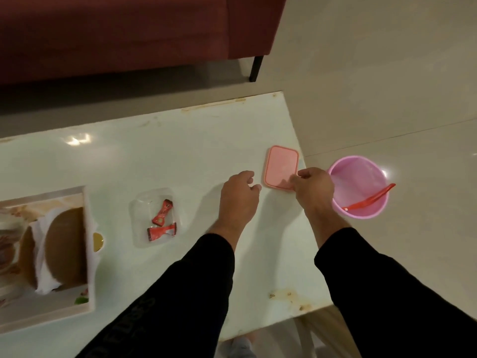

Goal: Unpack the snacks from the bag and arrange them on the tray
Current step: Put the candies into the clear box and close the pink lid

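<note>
A pink rectangular lid (280, 165) lies flat near the right edge of the white table (160, 151). My right hand (313, 188) pinches its near right corner with curled fingers. My left hand (240, 196) hovers just left of the lid, fingers loosely curled, holding nothing. A clear plastic container (156, 218) in the middle of the table holds two red snack wrappers (161, 223). At the far left stands a tray (89, 254) with round brown cakes (65, 245) in white paper. No bag is in view.
A pink bucket (360, 187) with a red utensil (369, 198) inside stands on the floor right of the table. A dark red sofa (129, 32) fills the back. A small gold disc (98, 241) lies beside the tray. Stains mark the table's near right corner.
</note>
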Action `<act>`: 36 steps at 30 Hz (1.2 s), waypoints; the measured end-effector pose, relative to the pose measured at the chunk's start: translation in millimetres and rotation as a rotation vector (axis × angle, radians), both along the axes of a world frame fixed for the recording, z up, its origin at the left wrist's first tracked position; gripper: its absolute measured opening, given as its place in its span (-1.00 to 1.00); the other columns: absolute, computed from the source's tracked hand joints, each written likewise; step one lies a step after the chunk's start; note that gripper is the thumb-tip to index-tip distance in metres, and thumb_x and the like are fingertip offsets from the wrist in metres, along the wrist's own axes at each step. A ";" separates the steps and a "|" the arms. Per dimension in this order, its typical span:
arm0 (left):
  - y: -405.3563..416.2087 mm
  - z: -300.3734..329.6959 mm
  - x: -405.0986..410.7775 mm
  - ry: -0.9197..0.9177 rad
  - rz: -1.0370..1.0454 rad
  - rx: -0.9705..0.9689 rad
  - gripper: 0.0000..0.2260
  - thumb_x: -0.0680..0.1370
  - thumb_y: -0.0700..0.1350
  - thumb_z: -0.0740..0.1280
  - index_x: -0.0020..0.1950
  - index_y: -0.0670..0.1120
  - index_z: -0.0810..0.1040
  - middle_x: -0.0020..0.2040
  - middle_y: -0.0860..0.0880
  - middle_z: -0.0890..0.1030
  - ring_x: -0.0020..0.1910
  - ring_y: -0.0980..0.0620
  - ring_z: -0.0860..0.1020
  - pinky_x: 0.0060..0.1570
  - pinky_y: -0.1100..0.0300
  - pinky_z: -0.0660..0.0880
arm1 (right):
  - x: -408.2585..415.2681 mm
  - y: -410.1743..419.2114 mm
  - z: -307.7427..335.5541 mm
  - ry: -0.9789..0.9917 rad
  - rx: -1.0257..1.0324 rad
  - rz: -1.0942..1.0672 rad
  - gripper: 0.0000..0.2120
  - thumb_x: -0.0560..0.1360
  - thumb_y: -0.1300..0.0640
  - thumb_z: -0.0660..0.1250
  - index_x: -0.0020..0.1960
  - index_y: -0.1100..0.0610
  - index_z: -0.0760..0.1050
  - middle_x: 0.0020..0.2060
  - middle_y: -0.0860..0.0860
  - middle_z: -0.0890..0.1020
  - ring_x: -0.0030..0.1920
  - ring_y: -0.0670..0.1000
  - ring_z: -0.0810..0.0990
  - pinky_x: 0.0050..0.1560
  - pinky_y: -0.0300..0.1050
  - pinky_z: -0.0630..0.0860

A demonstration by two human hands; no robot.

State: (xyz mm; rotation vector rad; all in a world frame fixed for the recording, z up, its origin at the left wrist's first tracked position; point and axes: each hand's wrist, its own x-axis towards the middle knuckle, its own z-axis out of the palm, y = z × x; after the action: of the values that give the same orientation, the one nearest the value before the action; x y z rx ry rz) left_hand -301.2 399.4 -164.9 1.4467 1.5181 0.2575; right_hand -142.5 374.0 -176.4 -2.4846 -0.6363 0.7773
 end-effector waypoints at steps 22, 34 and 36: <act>10.7 21.5 34.9 -0.109 0.099 -0.210 -0.59 0.57 0.16 0.24 0.30 -0.06 0.53 0.22 -0.03 0.59 0.17 -0.06 0.56 0.16 -0.09 0.54 | -20.7 -2.3 23.6 0.236 0.184 0.076 -0.91 0.45 0.06 0.41 -0.20 0.04 0.55 -0.32 -0.06 0.64 -0.30 -0.01 0.63 -0.31 -0.06 0.59; 3.1 62.7 -72.7 -0.345 0.411 -0.306 -0.84 0.62 -0.14 0.27 0.06 -0.20 0.59 -0.02 -0.17 0.67 -0.09 -0.14 0.68 -0.27 0.09 0.65 | -121.4 -27.7 67.8 0.174 0.217 0.378 -0.76 0.45 0.02 0.40 0.12 -0.04 0.58 -0.10 -0.12 0.62 -0.23 -0.18 0.58 -0.18 -0.25 0.53; -3.1 64.7 -100.4 -0.367 0.432 -0.332 -0.87 0.61 -0.17 0.28 0.07 -0.19 0.58 -0.01 -0.17 0.67 -0.11 -0.14 0.68 -0.31 0.11 0.63 | -124.8 -31.6 70.3 0.147 0.225 0.335 -0.75 0.44 0.02 0.42 0.11 -0.06 0.57 -0.10 -0.14 0.59 -0.27 -0.22 0.55 -0.21 -0.30 0.45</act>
State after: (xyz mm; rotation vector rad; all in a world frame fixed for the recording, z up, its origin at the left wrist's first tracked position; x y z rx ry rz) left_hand -401.5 396.3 -100.1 0.7540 1.4681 0.4772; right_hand -267.3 342.4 -106.1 -2.1228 -1.0402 0.9416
